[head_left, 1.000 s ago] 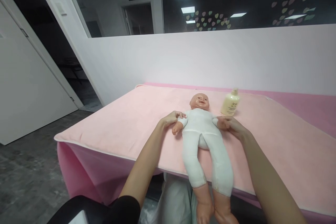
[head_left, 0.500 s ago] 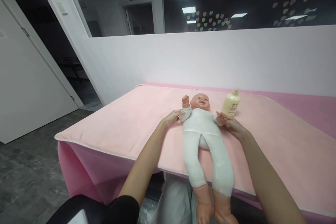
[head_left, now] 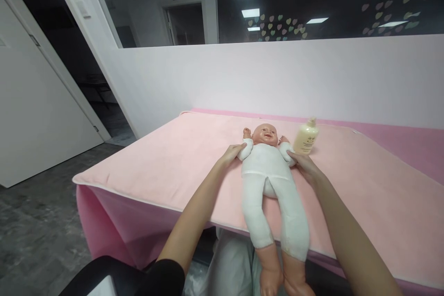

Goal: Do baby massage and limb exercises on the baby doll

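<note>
A baby doll [head_left: 267,162] with a white cloth body lies on its back on the pink blanket [head_left: 166,162], head toward the wall and feet hanging past the near edge. Both of its arms are bent up beside the head. My left hand [head_left: 233,152] grips the doll's arm on the left of the view, at the white sleeve near the elbow. On the other side my right hand [head_left: 303,162] is closed on the doll's other upper arm, with the thumb on top. Parts of my fingers are hidden beneath the doll's arms.
A pale yellow lotion bottle [head_left: 305,137] stands just beyond my right hand. Behind the table rises a white wall [head_left: 243,78] with a dark window above it. A white door [head_left: 41,115] stands at the left over a grey floor.
The doll's arm on the right has swung up, from pointing sideways to beside its head. My right hand has shifted from the doll's hand to its upper arm. My left hand moved slightly.
</note>
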### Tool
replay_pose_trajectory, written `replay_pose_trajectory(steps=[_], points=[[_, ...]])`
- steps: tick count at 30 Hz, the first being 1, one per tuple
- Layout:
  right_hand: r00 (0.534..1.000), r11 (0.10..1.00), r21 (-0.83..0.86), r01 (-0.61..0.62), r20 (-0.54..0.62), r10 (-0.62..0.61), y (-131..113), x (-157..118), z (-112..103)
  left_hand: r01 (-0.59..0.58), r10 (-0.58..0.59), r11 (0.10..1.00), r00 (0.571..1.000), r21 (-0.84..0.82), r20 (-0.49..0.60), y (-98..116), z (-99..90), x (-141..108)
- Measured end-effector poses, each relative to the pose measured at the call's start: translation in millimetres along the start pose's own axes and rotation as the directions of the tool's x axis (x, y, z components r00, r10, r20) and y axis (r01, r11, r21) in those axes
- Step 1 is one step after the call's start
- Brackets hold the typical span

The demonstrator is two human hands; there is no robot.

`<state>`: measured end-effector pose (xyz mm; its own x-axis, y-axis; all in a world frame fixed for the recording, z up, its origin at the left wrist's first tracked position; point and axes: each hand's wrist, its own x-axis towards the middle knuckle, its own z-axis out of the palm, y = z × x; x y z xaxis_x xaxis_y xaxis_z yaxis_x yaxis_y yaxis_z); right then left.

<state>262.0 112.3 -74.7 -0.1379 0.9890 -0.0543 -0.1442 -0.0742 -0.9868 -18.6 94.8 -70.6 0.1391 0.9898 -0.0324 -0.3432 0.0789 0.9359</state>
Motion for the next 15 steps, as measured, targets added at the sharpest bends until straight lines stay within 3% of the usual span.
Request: replay_pose_trajectory(steps=[3, 5, 10, 15], points=[[0.997, 0.999, -0.032, -0.007, -0.072, 0.005, 3, 5, 0, -0.017, 0.017, 1.000, 1.000, -0.014, -0.015, -3, 2.7, 0], [0.998, 0.999, -0.052, -0.015, -0.068, 0.011, 4, 5, -1, -0.043, 0.042, 0.996, 0.999, 0.072, 0.020, -2, 2.2, -1], [0.995, 0.992, -0.123, -0.021, 0.094, 0.033, -2, -5, -5, -0.140, 0.083, 0.912, 0.984, 0.385, 0.159, 9, -6.2, -5], [0.986, 0.988, -0.153, -0.024, 0.162, 0.049, -6, -11, -10, -0.077, -0.005, 0.919, 0.978, 0.387, 0.207, 14, -14.8, -5]])
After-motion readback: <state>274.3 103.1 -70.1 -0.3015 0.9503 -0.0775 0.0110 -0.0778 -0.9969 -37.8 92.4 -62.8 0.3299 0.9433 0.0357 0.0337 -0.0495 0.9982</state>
